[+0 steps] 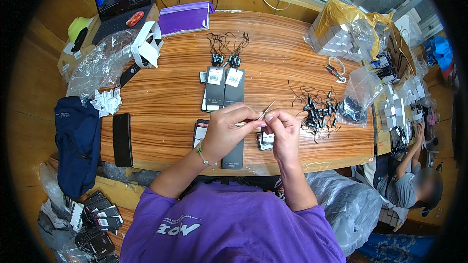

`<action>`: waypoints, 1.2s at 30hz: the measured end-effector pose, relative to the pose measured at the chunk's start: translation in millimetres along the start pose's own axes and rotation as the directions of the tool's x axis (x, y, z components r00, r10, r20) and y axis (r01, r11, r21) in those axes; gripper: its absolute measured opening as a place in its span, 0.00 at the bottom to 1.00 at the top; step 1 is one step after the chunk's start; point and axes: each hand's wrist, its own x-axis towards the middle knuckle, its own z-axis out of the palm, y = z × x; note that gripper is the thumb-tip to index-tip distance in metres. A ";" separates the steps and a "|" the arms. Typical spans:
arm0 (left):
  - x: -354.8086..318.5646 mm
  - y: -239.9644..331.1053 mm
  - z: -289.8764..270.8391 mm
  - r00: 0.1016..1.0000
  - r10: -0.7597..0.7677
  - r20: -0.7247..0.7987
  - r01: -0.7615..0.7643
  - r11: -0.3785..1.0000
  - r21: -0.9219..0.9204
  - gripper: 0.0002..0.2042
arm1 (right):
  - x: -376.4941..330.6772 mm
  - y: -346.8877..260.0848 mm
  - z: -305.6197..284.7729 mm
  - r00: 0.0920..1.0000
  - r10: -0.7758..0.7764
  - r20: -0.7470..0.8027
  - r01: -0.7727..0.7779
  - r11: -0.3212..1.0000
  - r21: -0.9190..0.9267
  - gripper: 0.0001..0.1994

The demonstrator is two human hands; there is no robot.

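My left hand (229,124) and my right hand (283,131) meet above the front middle of the table, fingertips pinched together. Between them a thin pale strip (267,109) juts up, seen nearly edge-on; its kind does not show. Beneath and beyond my hands lie dark grey hang tags (214,95) with a white barcode label (232,78) on the right-hand stack. Black strings (227,44) spread from their far ends. One long grey tag (232,158) reaches toward me under my left hand. More tags (200,131) are partly hidden behind my left wrist.
A pile of black cords (319,112) lies right of my hands, with pliers (335,74) beyond. A phone (123,140), a blue bag (78,141) and a purple folder (183,19) are left. White boxes (336,41) stand back right. Another person (404,185) sits at right.
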 end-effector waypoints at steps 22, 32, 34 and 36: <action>-0.2 3.1 -14.7 0.937 0.337 0.094 -0.350 0.910 0.221 0.08 | 5.5 -25.8 -14.7 0.944 -0.143 0.297 0.215 0.950 -0.227 0.06; -11.2 -5.1 -17.3 0.961 0.212 0.177 -0.257 0.921 0.294 0.09 | 19.7 -43.4 -2.7 0.942 -0.297 0.155 0.175 0.831 0.528 0.05; -16.6 -8.0 -23.9 0.980 0.061 0.190 -0.107 0.964 0.242 0.11 | 17.1 -43.6 6.8 0.938 -0.279 0.205 0.137 0.843 0.519 0.05; -17.5 -13.2 -36.7 0.985 0.016 0.169 -0.047 0.982 0.181 0.13 | 12.7 -42.0 11.8 0.932 -0.242 0.270 0.082 0.867 0.492 0.06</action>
